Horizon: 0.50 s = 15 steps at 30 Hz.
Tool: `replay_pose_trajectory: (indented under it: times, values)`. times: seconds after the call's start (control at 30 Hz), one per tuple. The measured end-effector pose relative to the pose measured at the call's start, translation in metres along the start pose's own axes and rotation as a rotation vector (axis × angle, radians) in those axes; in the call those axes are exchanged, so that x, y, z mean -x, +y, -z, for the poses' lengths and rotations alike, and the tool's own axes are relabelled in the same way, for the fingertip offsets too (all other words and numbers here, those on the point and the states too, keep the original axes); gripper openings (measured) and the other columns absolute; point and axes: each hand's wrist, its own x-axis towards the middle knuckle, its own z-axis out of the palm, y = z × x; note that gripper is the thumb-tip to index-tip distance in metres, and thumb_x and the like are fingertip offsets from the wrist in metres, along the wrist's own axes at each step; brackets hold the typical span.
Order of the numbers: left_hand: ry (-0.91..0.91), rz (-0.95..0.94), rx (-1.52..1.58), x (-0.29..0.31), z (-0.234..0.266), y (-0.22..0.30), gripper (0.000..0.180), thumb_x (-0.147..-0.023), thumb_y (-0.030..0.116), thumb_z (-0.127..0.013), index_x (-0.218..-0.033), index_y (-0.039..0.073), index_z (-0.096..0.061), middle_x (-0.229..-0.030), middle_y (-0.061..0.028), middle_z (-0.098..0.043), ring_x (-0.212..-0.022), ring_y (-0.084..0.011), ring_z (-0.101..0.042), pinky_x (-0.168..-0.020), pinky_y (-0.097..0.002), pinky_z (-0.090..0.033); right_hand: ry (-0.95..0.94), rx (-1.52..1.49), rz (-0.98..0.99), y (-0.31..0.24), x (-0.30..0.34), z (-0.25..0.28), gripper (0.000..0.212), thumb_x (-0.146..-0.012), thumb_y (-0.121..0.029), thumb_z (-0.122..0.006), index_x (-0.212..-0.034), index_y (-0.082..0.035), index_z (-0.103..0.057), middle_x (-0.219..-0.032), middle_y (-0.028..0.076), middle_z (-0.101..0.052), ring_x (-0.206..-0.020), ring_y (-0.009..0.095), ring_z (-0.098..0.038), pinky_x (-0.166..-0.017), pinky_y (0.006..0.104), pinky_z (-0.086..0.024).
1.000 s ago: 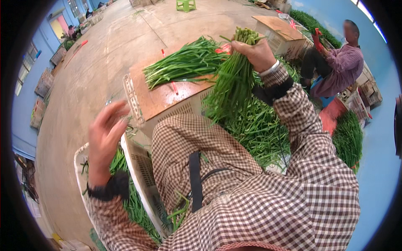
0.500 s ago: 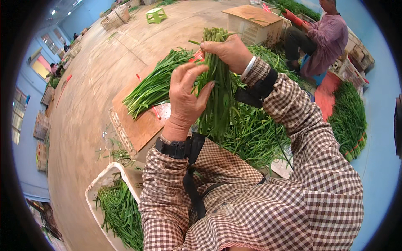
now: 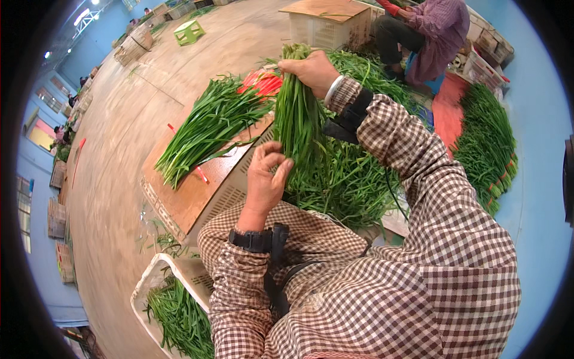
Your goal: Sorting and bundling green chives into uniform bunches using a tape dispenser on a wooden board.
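My right hand [image 3: 311,70] grips a bunch of garlic chives [image 3: 299,119] near its pale stem ends. The bunch hangs upright, leaves downward. Lower down, at the left edge of those leaves, is my left hand [image 3: 266,179]. Its fingers are curled in towards the thumb; whether a leaf is caught between them I cannot make out. A second pile of chives [image 3: 209,125] lies on the wooden board [image 3: 173,197] to the left, beside red strips [image 3: 263,82]. Beneath and beyond the held bunch spreads a large loose heap of chives [image 3: 353,185].
A white crate [image 3: 140,293] with chives in it stands at the lower left. A co-worker [image 3: 427,36] sits at the far right, near a board-topped crate [image 3: 326,27]. More chives [image 3: 487,143] are stacked along the right wall. A green stool [image 3: 189,32] stands far off.
My left hand has moved down along the leaves, and its fingers have curled in more. The right hand still holds the bunch up. The view has shifted to the right.
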Motion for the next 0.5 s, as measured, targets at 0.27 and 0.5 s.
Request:
replay_pose_trajectory:
  times: [0.27,0.5]
  values:
    - [-0.088,0.404,-0.259,0.014,0.04,-0.045,0.037,-0.075,0.019,-0.072,-0.103,-0.003,-0.062,-0.109,-0.021,-0.058,-0.1,-0.0338,-0.057,-0.088,-0.04,-0.045,0.012,0.186,0.279,-0.028,-0.006,0.017,0.016,-0.081,-0.013,-0.067,-0.077,0.002,-0.065,-0.064,0.006,-0.061,-0.047,0.012,-0.054,-0.045,0.0274,-0.047]
    - [0.319,0.137,-0.055,-0.076,0.027,0.041,0.101,-0.067,0.04,-0.079,-0.134,-0.014,-0.026,-0.134,-0.0336,-0.035,-0.128,-0.0381,-0.035,-0.106,-0.041,-0.029,0.083,0.927,0.678,0.019,-0.032,0.016,0.025,-0.076,-0.019,-0.071,-0.066,0.001,-0.062,-0.052,0.007,-0.06,-0.045,0.016,-0.053,-0.048,0.0326,-0.047]
